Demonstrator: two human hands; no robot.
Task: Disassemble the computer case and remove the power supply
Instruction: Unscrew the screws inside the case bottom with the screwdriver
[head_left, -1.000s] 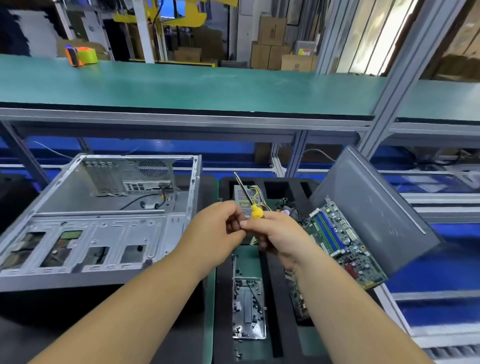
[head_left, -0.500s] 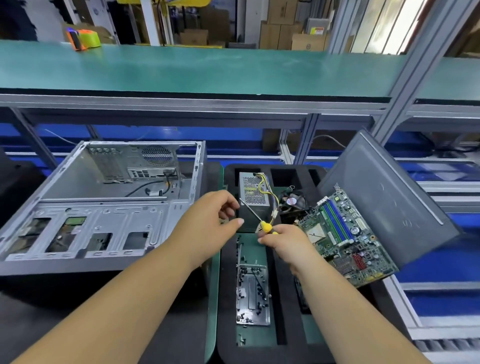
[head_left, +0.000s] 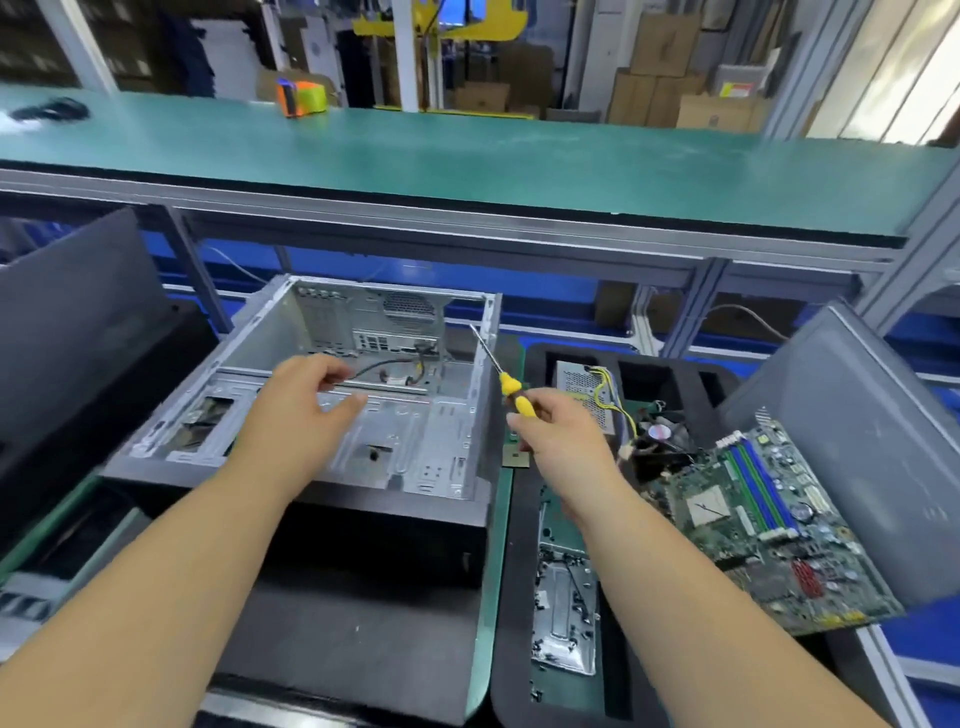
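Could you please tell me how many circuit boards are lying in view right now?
1: the green motherboard rests tilted against the grey side panel at right, beside the black foam tray. Others may be hidden beneath it.

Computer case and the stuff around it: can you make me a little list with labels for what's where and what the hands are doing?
computer case: open, lying on its side, mostly empty
left hand: open, over the case
right hand: holding the screwdriver
screwdriver: yellow handle, tip pointing up and away
power supply: out of the case, in the black tray
motherboard: far right, tilted
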